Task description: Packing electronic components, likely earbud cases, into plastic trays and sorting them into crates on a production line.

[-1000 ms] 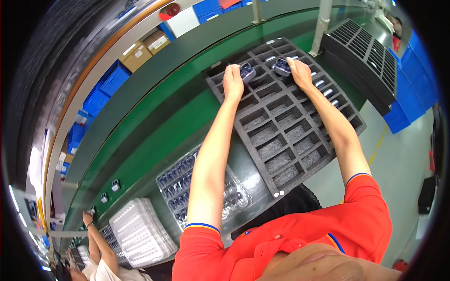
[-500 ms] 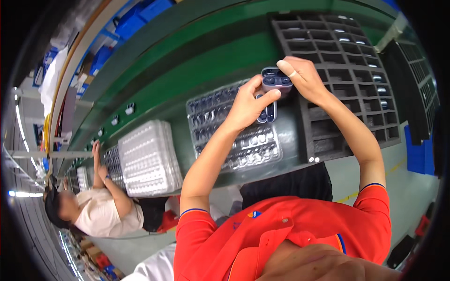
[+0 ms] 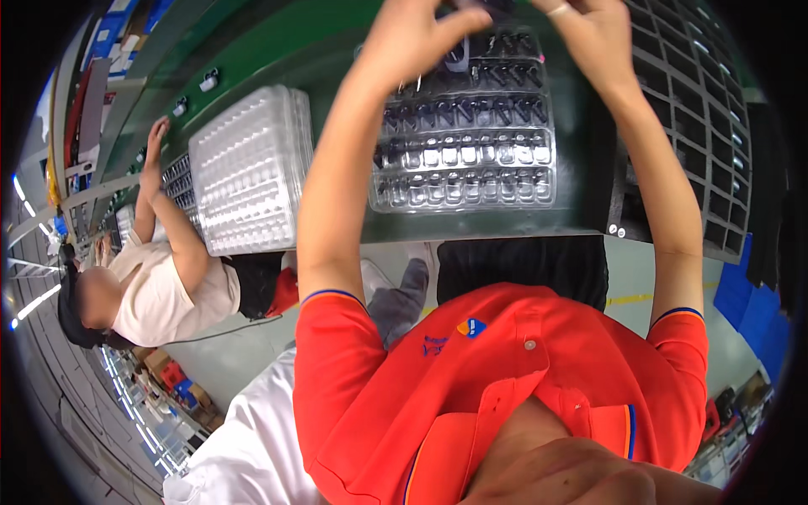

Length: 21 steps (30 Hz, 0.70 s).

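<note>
Dark-green table [image 3: 581, 172] carries a clear plastic tray [image 3: 471, 193] of small dark pieces [image 3: 463, 112]; above, the left hand [image 3: 414, 38] grasps a small rounded grey case [image 3: 457, 55]; the cropped right hand's [image 3: 594, 35] grip is unclear.

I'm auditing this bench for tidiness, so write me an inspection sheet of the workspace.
Surface: green work surface, partly covered by trays.
Job's things: clear tray with rows of dark pieces between the forearms; small case by the left hand; black foam tray at right.
Clutter: stacked clear trays at left; small items beyond them.
Hands: left appears to hold the small case, blurred; right hand is cut by the top edge, grip unclear.
Cables: one thin dark cord near the co-worker.
Surroundings: co-worker at left; yellow floor line.
</note>
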### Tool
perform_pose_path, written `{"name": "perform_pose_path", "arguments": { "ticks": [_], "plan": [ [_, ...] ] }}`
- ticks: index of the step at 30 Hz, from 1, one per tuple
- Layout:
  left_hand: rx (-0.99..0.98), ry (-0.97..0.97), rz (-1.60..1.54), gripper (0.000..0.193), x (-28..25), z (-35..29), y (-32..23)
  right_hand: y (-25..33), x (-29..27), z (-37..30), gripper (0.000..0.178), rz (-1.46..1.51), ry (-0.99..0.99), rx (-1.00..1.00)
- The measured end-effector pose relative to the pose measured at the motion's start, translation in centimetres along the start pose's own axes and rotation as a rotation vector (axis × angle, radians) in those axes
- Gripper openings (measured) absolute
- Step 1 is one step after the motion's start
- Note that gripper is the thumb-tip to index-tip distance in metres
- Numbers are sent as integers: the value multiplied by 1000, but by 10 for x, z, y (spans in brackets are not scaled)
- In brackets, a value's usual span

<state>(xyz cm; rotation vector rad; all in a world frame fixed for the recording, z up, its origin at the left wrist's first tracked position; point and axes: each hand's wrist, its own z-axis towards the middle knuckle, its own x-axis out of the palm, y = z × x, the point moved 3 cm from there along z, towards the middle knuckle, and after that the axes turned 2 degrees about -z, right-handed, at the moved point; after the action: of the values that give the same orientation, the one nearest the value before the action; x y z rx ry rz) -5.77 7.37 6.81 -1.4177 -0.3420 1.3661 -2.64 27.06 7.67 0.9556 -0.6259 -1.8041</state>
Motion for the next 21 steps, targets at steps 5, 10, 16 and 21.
{"name": "perform_pose_path", "arguments": {
  "ticks": [5, 10, 16, 21],
  "plan": [
    [-364, -88, 4, 32, -52, 67, 136, 19, 36, -49, 18, -65, 543, -159],
    [-617, -1, -159, 32, -63, 95, 165, 22, 93, -90, 20, -71, 634, -244],
    [-642, -49, -31, 32, -97, 81, 213, 28, 132, -108, 17, -228, 649, -376],
    [-563, -582, -759, 36, -112, 58, 244, 24, 134, -113, 32, -206, 577, -352]
  ]
}}
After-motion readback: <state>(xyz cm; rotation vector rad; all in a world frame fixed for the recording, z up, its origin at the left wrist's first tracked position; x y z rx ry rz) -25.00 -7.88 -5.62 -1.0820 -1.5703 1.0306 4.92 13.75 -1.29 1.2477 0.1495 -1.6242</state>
